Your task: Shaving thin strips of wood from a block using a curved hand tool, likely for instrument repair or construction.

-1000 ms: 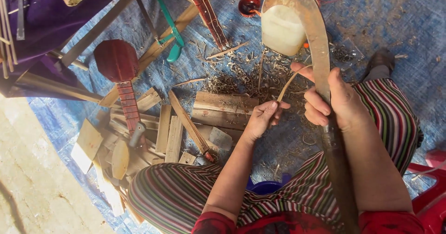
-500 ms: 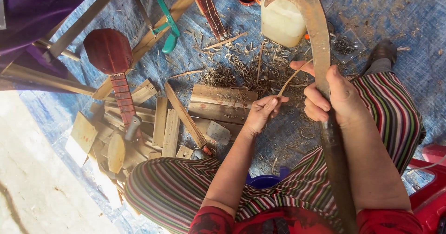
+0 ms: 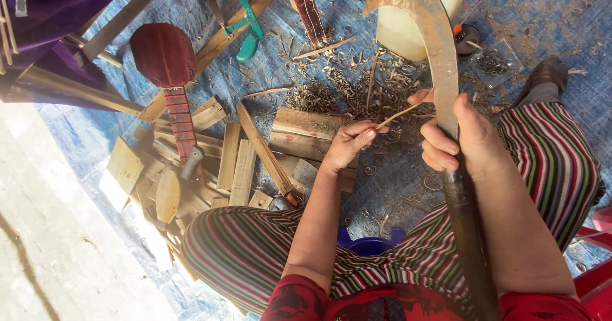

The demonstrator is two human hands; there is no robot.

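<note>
My right hand [image 3: 456, 136] grips a long curved blade [image 3: 433, 34] by its dark handle [image 3: 468, 232], the rusty tip arching up and to the left. My left hand [image 3: 349, 144] pinches one end of a thin wooden sliver [image 3: 398, 115], whose other end rests against the blade beside my right fingers. Both hands hover over my lap in striped trousers [image 3: 255, 251]. Curly wood shavings [image 3: 331, 91] lie on the blue tarp [image 3: 548, 28] below.
Several short wooden planks [image 3: 239, 161] lie piled at the left of my knees. A red small stringed instrument [image 3: 167, 66] rests among them. A white plastic jug [image 3: 405, 31], a green-handled tool [image 3: 245, 24] and long sticks [image 3: 76, 88] lie farther off. Pale ground [image 3: 57, 244] lies at the left.
The view has shifted slightly, so the blade's tip and jug sit higher. My hands keep the same hold on blade and sliver, the left hand a little lower along the sliver.
</note>
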